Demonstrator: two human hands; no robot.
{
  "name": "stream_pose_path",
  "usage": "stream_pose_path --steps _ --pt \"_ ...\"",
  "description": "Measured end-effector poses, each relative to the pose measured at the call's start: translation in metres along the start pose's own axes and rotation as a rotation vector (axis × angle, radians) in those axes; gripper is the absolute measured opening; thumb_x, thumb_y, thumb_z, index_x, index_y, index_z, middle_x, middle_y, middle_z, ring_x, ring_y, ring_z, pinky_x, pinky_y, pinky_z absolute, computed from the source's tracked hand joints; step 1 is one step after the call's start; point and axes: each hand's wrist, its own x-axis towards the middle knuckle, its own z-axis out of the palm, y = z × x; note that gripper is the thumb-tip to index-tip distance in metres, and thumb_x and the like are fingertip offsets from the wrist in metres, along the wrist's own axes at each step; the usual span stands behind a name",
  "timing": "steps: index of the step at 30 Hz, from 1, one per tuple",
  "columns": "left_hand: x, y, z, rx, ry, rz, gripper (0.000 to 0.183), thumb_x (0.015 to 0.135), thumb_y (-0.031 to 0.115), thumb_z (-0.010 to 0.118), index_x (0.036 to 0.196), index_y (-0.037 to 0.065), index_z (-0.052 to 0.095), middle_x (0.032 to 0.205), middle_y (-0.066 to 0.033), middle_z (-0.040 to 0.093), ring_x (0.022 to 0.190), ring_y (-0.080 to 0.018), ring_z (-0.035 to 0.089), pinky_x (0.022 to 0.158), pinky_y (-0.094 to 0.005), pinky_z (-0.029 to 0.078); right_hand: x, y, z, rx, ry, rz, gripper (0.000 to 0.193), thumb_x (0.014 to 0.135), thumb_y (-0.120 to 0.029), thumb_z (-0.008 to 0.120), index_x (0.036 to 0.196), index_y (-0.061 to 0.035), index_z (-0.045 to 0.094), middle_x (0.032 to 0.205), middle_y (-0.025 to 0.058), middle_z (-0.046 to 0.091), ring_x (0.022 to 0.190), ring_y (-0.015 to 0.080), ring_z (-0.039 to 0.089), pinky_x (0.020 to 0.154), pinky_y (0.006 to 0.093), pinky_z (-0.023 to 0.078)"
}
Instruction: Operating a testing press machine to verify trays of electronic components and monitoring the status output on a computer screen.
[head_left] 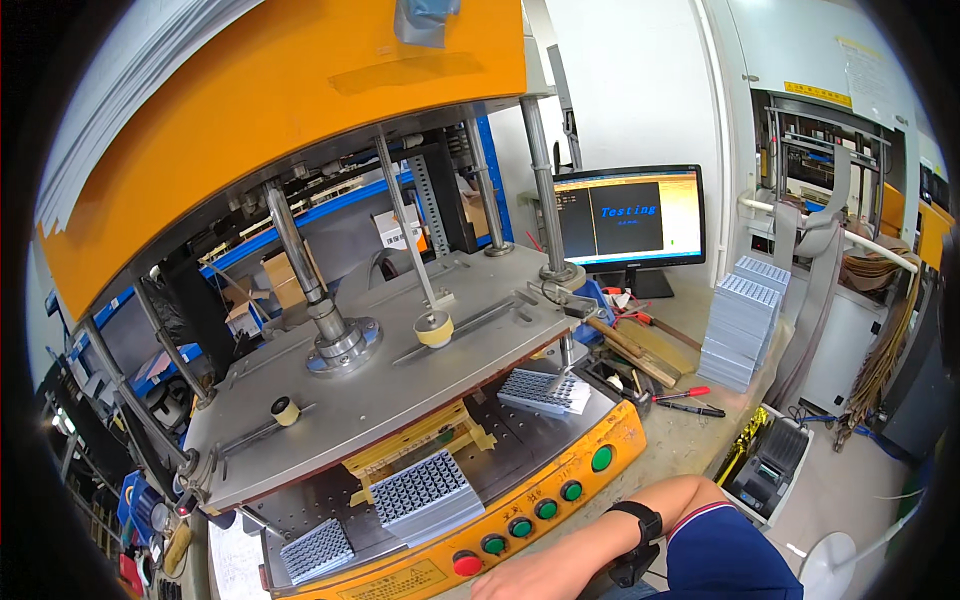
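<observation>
Sideways, the right hand point(532, 576) extends leftward near the red button point(466, 564); whether its cropped grip is spread, I cannot tell.

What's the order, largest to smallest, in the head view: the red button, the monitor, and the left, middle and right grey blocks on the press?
1. Monitor
2. Middle grey block
3. Left grey block and right grey block: too alike to rank
4. Red button

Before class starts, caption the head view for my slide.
A right hand beside the red button of an orange press, grey gridded trays on its bed.
</observation>
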Motion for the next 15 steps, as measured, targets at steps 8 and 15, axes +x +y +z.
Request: stream_pose_path --steps 8,15 --pt "0.002 0.001 -0.001 0.008 -0.01 -0.022 0.02 0.097 0.022 0.06 0.089 0.005 0.068 0.086 -0.0179 0.061 0.083 -0.0362 0.055 0.075 -0.0469 0.043 0.0 0.002 0.0 0.005 -0.004 -0.003 0.037 0.103 -0.034 0.054 0.08 -0.0055 0.056 0.074 0.0141 0.057 0.072 0.0372 0.056 0.066 0.0443 0.046" --pt "0.002 -0.003 0.002 0.035 0.014 0.035 0.023 0.098 0.024 0.059 0.092 0.004 0.068 0.088 -0.0196 0.062 0.085 -0.0388 0.056 0.076 -0.0481 0.044 -0.021 0.009 -0.026 -0.193 0.033 0.137 0.03 0.098 -0.029 0.063 0.114 -0.004 0.061 0.115 0.0144 0.062 0.112 0.032 0.059 0.107 0.0457 0.041"
